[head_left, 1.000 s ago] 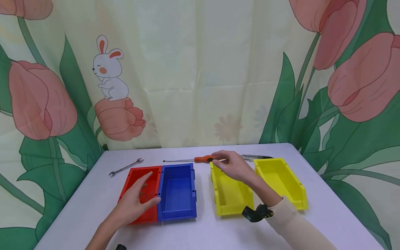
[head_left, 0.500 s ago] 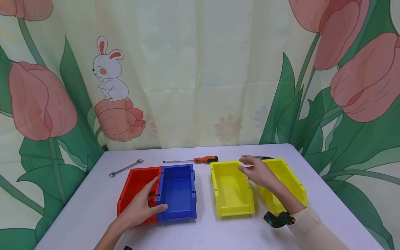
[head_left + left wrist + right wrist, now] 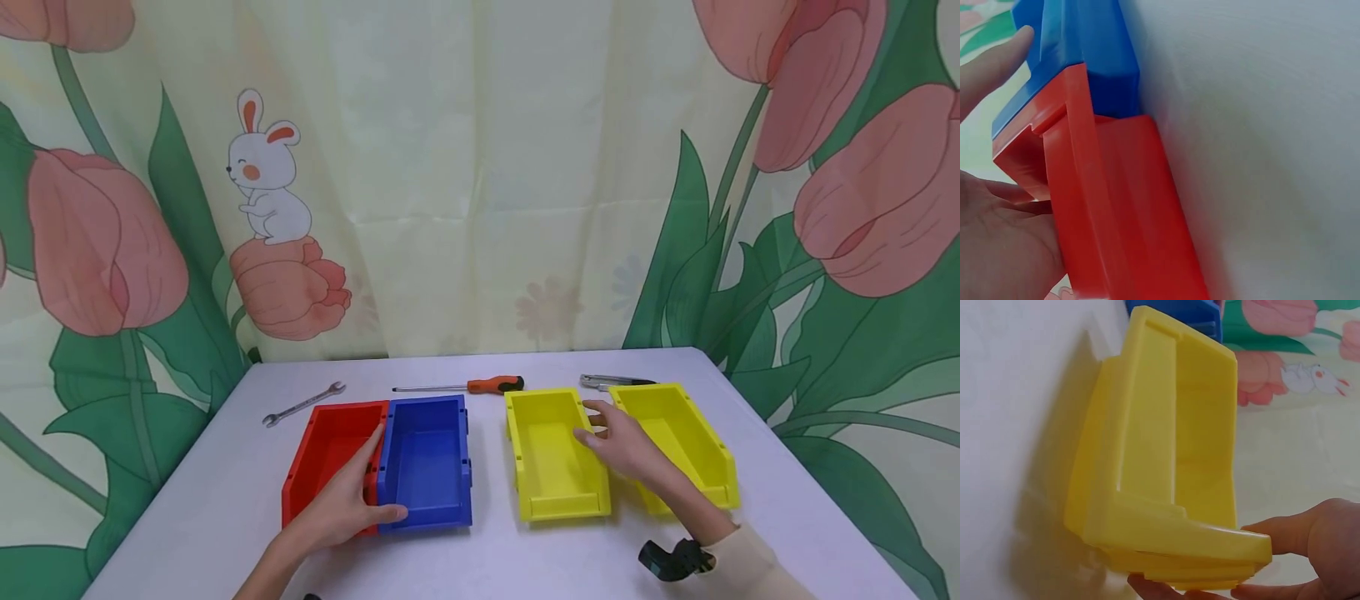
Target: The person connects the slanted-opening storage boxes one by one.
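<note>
Four open bins sit in a row on the table: red (image 3: 330,442), blue (image 3: 427,454), and two yellow ones (image 3: 551,454) (image 3: 675,433). My left hand (image 3: 356,493) lies along the seam between the red and blue bins. Its fingers stay fairly straight on the red bin's right wall and its thumb crosses the blue bin's front lip. In the left wrist view the palm (image 3: 1004,237) presses against the red bin (image 3: 1129,206). My right hand (image 3: 618,442) sits between the yellow bins and pinches the right wall of the left one (image 3: 1160,444), thumb above and fingers below.
Behind the bins lie a wrench (image 3: 303,403), an orange-handled screwdriver (image 3: 491,385) and pliers (image 3: 611,382). The white table (image 3: 225,500) ends close behind them at a flower-printed curtain (image 3: 480,167). Bare table surface shows left, right and in front of the bins.
My right hand drew back from above the screwdriver, moved right and came down onto the left yellow bin's wall. My left hand slid toward me along the red bin.
</note>
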`<act>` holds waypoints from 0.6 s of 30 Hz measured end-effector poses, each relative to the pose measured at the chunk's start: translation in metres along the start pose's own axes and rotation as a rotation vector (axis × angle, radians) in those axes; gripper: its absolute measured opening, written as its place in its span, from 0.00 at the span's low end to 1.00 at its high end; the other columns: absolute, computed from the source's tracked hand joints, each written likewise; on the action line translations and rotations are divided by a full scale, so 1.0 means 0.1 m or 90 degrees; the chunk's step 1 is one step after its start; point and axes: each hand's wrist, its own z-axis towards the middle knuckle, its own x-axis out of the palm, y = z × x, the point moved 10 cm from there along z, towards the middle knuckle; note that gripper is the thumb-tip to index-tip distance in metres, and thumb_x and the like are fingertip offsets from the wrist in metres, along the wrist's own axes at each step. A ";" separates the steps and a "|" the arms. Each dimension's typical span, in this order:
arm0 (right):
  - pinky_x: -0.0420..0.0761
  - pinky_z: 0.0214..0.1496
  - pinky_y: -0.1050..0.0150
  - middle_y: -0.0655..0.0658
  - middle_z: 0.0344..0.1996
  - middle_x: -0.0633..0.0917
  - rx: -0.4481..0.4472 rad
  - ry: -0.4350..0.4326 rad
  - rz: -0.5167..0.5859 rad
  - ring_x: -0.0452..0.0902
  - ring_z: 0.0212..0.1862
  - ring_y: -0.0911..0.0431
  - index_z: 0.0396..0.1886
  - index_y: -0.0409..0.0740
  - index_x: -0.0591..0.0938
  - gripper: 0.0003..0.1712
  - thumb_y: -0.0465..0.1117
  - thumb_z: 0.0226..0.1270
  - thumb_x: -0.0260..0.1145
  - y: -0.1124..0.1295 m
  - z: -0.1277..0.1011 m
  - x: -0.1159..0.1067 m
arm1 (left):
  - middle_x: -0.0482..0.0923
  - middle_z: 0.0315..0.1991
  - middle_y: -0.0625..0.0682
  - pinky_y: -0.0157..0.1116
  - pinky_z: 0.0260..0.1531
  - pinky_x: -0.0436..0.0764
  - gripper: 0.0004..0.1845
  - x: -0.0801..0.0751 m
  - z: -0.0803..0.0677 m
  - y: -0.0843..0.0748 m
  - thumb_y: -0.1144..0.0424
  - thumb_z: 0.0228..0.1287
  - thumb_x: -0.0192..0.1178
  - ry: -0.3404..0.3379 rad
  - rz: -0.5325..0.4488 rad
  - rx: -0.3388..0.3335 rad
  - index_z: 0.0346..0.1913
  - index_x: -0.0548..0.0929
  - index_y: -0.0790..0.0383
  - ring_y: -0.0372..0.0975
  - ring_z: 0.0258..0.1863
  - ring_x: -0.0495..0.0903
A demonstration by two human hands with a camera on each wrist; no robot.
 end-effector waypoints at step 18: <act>0.89 0.60 0.47 0.26 0.63 0.83 0.014 -0.017 -0.006 0.87 0.56 0.42 0.81 0.38 0.63 0.37 0.36 0.77 0.65 -0.01 -0.02 0.04 | 0.59 0.84 0.63 0.67 0.67 0.77 0.70 0.01 -0.02 0.00 0.56 0.46 0.86 -0.001 0.001 0.009 0.87 0.49 0.56 0.65 0.80 0.63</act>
